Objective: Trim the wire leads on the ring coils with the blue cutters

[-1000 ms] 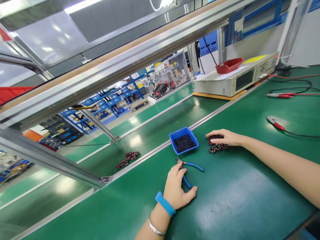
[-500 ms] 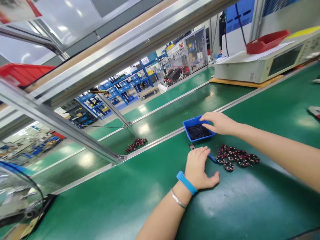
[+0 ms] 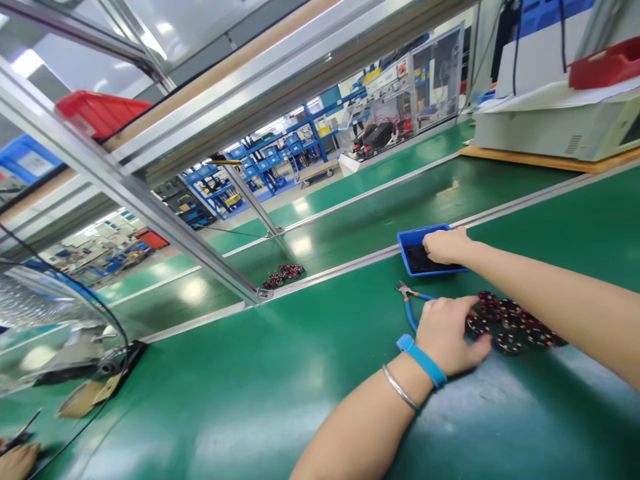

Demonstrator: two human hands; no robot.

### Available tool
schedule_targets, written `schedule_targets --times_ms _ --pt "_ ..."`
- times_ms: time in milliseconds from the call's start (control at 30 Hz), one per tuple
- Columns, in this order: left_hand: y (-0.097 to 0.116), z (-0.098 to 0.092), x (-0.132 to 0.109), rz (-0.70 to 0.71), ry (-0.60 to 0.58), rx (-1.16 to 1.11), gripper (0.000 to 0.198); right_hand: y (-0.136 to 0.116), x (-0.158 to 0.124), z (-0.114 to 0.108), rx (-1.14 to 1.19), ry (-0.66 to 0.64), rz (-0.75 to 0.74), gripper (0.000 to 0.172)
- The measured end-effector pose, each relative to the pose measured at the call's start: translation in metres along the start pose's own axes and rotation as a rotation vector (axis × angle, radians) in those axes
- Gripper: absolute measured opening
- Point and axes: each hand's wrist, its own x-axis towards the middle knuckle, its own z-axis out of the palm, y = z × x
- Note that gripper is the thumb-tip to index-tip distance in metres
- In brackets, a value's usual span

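The right hand [image 3: 447,245] is laid in the blue tray [image 3: 411,237]. The left hand [image 3: 447,333] is rested on wound coils [image 3: 515,327], blue-handled cutters [image 3: 410,303] just beyond it.

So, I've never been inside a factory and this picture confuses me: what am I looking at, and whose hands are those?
The view comes from a camera worn on a person's head, looking down at their own two bare hands over a green workbench. The right hand reaches into a small blue tray of dark small parts. The left hand, with a blue wristband and a metal bangle, rests on the bench touching a cluster of dark wound rings; neither hand clearly grips anything. Blue-handled pliers lie beside it. More rings sit beyond the bench's metal rail.
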Motion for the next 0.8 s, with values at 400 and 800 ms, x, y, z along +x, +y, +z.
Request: schedule_targets --times_ms 400,800 --pt "-0.043 -0.027 -0.136 -0.203 0.113 0.096 0.097 0.002 -0.005 -0.04 -0.083 -0.153 0.079 0.025" --pt "-0.055 -0.041 -0.161 -0.073 0.064 -0.218 0.079 -0.053 -0.146 -0.05 0.586 0.369 0.084 0.07"
